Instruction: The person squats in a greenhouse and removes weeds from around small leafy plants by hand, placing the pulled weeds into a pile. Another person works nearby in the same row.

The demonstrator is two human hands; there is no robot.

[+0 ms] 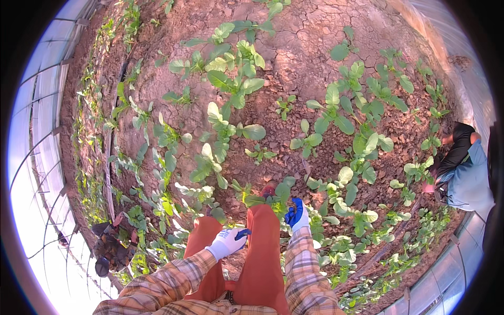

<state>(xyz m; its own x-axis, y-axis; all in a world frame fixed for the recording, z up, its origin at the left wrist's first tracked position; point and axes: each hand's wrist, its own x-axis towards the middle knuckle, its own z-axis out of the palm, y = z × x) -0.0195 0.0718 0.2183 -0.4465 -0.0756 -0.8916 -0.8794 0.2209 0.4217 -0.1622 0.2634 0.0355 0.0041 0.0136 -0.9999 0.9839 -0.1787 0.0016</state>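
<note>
My left hand (230, 241), in a white knit glove with a blue-coated palm, hangs between my knees with its fingers bent. Whether anything lies within its fingers is hidden. Just outside my right knee is my right hand (298, 215), gloved the same way. Its blue fingers are loosely curled and apart, and I see nothing in them. A leafy green plant (282, 193) grows beside that hand, in front of my right shoe (269, 189). Broad-leaved seedlings (315, 224) stand close to its other side.
Rows of leafy seedlings (222, 130) run through cracked brown soil (299, 43). A person (114, 248) crouches at the left, and another person (468, 169) bends low at the right. A dark drip line (109, 157) lies along the left rows. Plastic greenhouse walls (43, 118) flank the plot.
</note>
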